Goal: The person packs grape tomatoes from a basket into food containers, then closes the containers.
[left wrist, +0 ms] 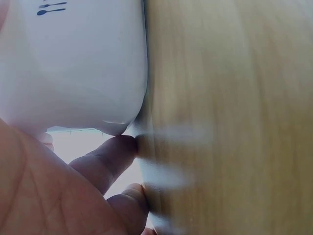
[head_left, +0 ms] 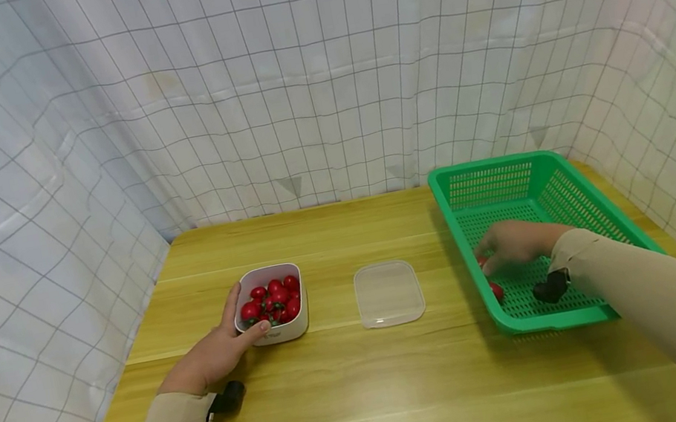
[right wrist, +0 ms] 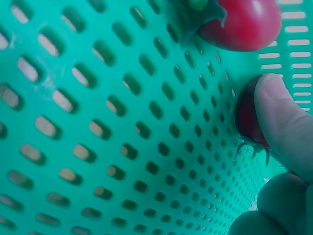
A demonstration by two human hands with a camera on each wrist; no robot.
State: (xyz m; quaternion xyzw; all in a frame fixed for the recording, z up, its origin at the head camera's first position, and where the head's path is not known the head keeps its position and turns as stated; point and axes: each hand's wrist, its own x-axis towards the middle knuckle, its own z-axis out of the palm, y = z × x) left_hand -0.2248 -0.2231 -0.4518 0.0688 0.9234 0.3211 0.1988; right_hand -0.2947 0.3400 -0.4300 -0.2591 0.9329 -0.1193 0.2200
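Note:
My left hand [head_left: 220, 349] holds a white square container [head_left: 294, 329] at its near left corner, thumb at the near rim and fingers along the left side. Several red cherry tomatoes [head_left: 278, 295] with green stems fill it. Inside the green basket [head_left: 495, 213], my right hand [head_left: 516, 241] pinches a cherry tomato [right wrist: 250, 115] near the left wall; the right wrist view shows the thumb against it, while the other fingertips are hidden. Another cherry tomato [right wrist: 247, 24] lies on the basket floor close by.
A translucent square lid [head_left: 390, 294] lies flat on the wooden table [head_left: 371, 401] between container and basket. White curtains [head_left: 317, 94] with a grid pattern hang behind and on both sides. The basket's raised walls surround my right hand.

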